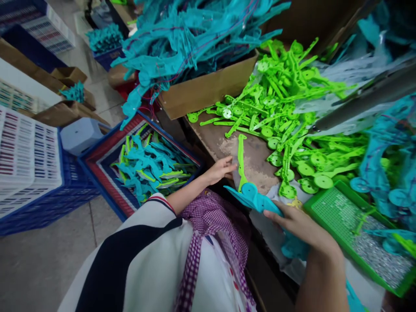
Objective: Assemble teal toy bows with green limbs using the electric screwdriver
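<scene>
My right hand [295, 219] grips a turquoise plastic part [255, 200] with a round disc and a long pointed end. A bright green plastic arm [241, 158] meets this part at the disc and extends away from me over the bench. My left hand [221, 170] is beside the green arm, its fingers stretched out towards it; I cannot tell whether the fingertips touch it. Many loose green arms [276, 95] with round ends are heaped just beyond. Below my right wrist more turquoise plastic [294, 246] shows in part.
A cardboard box [211, 84] overflows with turquoise parts. To the left, a blue crate [107, 190] holds turquoise-and-green pieces. A green tray [349, 208] of small shiny bits stands at right, under a dark bar [367, 93]. White and blue crates [30, 169] stand at far left.
</scene>
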A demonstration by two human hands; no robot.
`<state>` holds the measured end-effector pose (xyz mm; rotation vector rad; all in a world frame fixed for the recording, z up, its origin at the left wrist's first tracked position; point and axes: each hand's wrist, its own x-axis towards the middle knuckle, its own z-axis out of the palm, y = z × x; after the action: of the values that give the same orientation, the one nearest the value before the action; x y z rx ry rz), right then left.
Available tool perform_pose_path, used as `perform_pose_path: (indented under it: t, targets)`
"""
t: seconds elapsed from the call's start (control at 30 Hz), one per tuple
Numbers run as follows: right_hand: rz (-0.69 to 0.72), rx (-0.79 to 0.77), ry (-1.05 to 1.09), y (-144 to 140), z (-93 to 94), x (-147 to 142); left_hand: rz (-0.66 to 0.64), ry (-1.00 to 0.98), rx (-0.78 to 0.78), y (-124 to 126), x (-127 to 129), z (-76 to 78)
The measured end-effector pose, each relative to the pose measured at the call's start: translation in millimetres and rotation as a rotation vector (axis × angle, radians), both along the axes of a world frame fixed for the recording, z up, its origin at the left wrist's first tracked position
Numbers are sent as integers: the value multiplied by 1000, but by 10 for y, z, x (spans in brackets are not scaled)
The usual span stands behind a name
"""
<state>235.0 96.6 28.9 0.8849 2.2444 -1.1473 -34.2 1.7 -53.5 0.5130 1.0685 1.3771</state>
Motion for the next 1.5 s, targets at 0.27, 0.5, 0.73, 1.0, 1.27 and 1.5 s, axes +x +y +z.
perform_pose_path:
  t: [0.27, 0.5, 0.73, 1.0, 1.27, 1.5]
  targets:
    - [-143, -45, 97, 14, -273, 2, 12, 45, -143, 146, -25, 3]
    - [-227, 196, 220, -204, -420, -43, -16, 155, -258, 294, -148, 75]
    - [-527, 562, 428, -505, 47, -354, -65, 251, -296, 488, -174, 96]
    - [-1265, 621, 1122, -368, 171, -274, -176, 318, -258, 636, -170, 76]
    - [-1801, 1047, 448, -524, -260, 1914, -150, 279, -239, 649, -172, 60]
    - [-1707, 1102, 153, 329, -189, 2345, -145, 255, -244, 624, -167, 99]
